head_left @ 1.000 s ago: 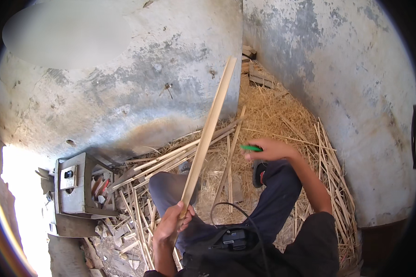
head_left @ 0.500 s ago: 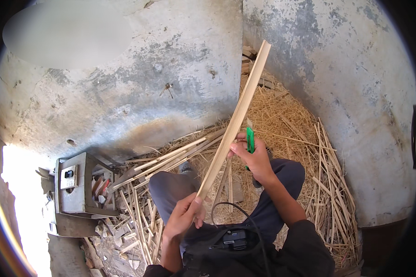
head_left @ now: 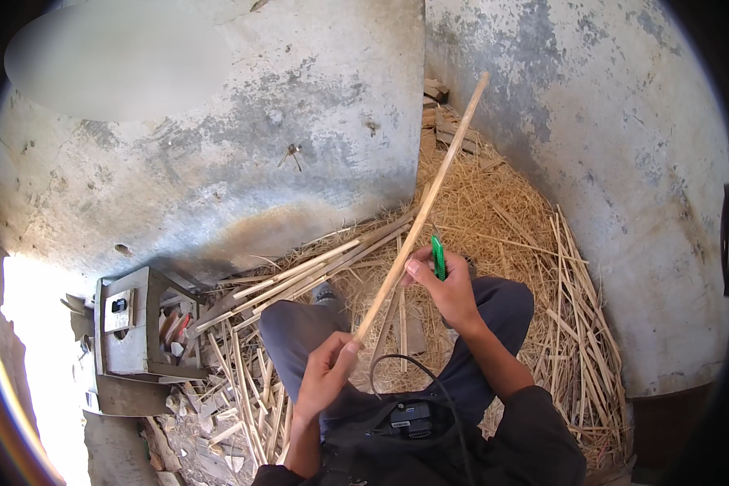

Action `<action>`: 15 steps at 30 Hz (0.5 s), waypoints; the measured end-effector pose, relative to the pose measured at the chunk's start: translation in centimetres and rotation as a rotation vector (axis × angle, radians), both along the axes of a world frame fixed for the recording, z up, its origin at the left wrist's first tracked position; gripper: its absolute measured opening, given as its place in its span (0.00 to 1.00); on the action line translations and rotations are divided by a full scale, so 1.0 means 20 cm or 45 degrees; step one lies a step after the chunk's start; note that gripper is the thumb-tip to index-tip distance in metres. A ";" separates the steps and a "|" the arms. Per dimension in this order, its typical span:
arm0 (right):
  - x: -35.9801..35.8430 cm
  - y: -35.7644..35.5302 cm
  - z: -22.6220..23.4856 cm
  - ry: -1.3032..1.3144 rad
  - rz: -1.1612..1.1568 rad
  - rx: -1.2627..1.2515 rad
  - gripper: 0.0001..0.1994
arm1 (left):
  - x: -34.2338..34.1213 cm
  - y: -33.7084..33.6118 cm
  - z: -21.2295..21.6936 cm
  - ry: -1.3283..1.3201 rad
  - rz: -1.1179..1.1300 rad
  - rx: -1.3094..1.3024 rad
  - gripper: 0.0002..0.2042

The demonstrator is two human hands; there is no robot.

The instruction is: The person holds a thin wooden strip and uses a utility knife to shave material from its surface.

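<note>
A long pale wooden strip point(head_left: 431, 198) slants from my lap up toward the far corner, its narrow edge turned to view. My left hand point(head_left: 330, 368) pinches its near end between thumb and fingers. Farther up, my right hand point(head_left: 445, 283) has thumb and fingertips closed on the strip's right side. That same hand also keeps a green utility knife point(head_left: 438, 257) tucked in it, pointing upward; its blade is hard to make out. Both forearms reach in from the lower edge, over my bent legs.
Straw-like shavings point(head_left: 494, 211) cover the floor ahead. Wooden sticks point(head_left: 579, 348) are piled along the right wall, and more sticks point(head_left: 300, 271) lie at the left. A grey wooden box point(head_left: 142, 324) holding oddments stands far left. A black cable point(head_left: 441, 381) loops over my lap.
The wooden strip has been turned about its length, from its broad face to its narrow edge. Its far end has shifted slightly right. Both hands still hold it.
</note>
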State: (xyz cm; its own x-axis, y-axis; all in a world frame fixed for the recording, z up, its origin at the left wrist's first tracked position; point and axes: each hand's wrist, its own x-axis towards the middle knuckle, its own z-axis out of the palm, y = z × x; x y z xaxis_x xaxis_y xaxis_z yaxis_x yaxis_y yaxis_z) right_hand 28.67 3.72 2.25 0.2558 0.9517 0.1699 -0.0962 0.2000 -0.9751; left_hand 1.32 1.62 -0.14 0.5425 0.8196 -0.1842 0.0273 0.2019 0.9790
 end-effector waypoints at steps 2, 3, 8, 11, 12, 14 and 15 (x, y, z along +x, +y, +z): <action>-0.01 0.00 0.03 0.064 0.023 -0.005 0.08 | 0.01 -0.01 0.00 -0.023 0.067 -0.043 0.10; -0.02 0.00 0.04 0.028 0.020 -0.019 0.08 | 0.02 -0.01 -0.02 0.008 0.116 0.017 0.09; 0.01 0.00 0.01 0.212 0.077 -0.155 0.11 | 0.03 -0.02 0.01 0.153 0.221 0.127 0.09; 0.01 0.00 -0.01 0.219 0.074 -0.086 0.13 | 0.05 -0.02 0.03 0.170 0.273 0.207 0.09; 0.01 0.00 0.00 0.274 0.084 -0.092 0.12 | 0.05 -0.02 0.03 0.180 0.289 0.243 0.09; -0.01 -0.01 0.01 0.328 0.093 -0.098 0.11 | 0.06 -0.02 0.06 0.190 0.306 0.279 0.10; -0.03 0.00 0.02 0.252 0.044 -0.081 0.11 | 0.07 -0.02 0.08 0.220 0.313 0.301 0.10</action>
State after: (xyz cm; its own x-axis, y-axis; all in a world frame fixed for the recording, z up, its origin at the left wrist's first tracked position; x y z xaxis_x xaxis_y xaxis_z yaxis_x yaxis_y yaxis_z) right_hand 28.08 3.62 2.67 0.2455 0.9676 0.0590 -0.2930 0.1321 -0.9469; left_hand 2.64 1.18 1.54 0.3018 0.9523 -0.0458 0.1747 -0.0080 0.9846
